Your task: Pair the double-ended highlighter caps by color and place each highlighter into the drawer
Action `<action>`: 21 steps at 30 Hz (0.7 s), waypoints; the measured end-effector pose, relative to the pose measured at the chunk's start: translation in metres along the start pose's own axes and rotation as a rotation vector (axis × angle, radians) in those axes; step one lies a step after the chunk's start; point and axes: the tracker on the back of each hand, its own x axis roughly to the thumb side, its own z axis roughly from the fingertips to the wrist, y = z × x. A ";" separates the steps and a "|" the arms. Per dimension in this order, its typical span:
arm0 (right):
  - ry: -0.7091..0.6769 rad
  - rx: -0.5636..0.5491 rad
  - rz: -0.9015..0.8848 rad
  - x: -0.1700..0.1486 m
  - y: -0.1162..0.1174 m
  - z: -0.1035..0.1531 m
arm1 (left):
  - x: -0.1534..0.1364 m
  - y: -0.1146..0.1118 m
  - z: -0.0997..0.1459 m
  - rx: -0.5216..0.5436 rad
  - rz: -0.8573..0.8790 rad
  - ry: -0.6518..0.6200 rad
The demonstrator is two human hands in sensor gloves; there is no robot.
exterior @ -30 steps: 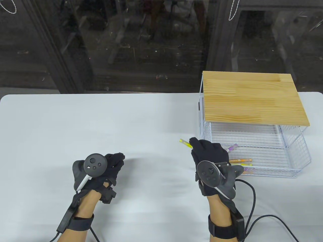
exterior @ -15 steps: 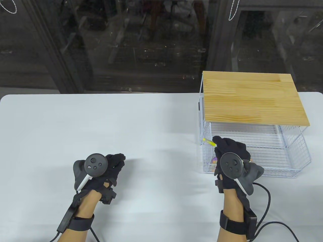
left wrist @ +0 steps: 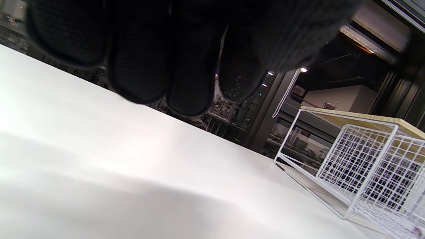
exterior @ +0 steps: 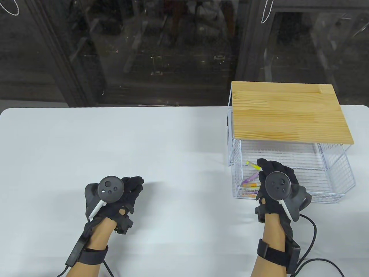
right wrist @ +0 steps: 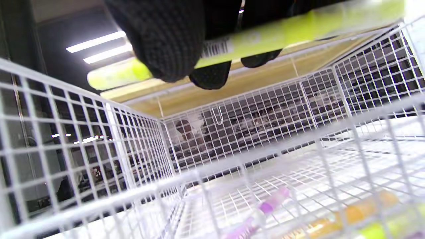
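My right hand [exterior: 269, 173] holds a yellow-green highlighter [exterior: 253, 164] over the pulled-out white wire drawer [exterior: 334, 196]. Close up in the right wrist view, the fingers [right wrist: 166, 43] curl round the yellow-green highlighter [right wrist: 265, 38] above the drawer's mesh. A purple highlighter [exterior: 250, 178] and an orange highlighter [exterior: 251, 185] lie at the drawer's front left; both show through the wire as the purple highlighter [right wrist: 265, 207] and orange highlighter [right wrist: 358, 207]. My left hand [exterior: 131, 186] rests on the table, fingers loosely curled, holding nothing. Its fingers [left wrist: 156, 66] hang above bare table.
The wire drawer unit carries a wooden top [exterior: 288, 112] at the table's right rear. A black cable [exterior: 312, 230] trails from my right wrist. The white table [exterior: 144, 138] stretches left of the drawer. Beyond the far edge is dark glass.
My right hand has carried the yellow-green highlighter rightward, from left of the drawer to over its front-left part. The left hand has stayed put.
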 end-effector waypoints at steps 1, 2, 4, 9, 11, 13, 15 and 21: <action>0.007 0.001 -0.001 -0.002 0.002 -0.001 | 0.000 0.000 0.000 0.001 0.000 0.001; 0.010 0.002 0.001 -0.003 0.003 -0.001 | 0.000 0.000 0.000 0.000 -0.001 0.001; 0.019 0.010 0.009 -0.006 0.006 -0.002 | 0.000 0.000 0.000 -0.003 -0.001 0.001; 0.034 0.042 0.037 -0.010 0.012 -0.003 | 0.001 0.000 0.000 -0.002 0.003 0.000; 0.026 0.040 0.031 -0.009 0.011 -0.002 | 0.001 0.000 0.000 0.002 0.003 -0.001; 0.017 0.023 0.039 -0.004 0.007 -0.001 | 0.001 0.001 0.000 0.007 -0.002 -0.005; 0.000 -0.005 0.039 0.004 0.001 0.001 | 0.003 0.002 0.001 0.018 -0.016 -0.011; -0.039 -0.017 0.003 0.029 -0.014 0.007 | 0.010 0.006 0.003 0.044 -0.056 -0.039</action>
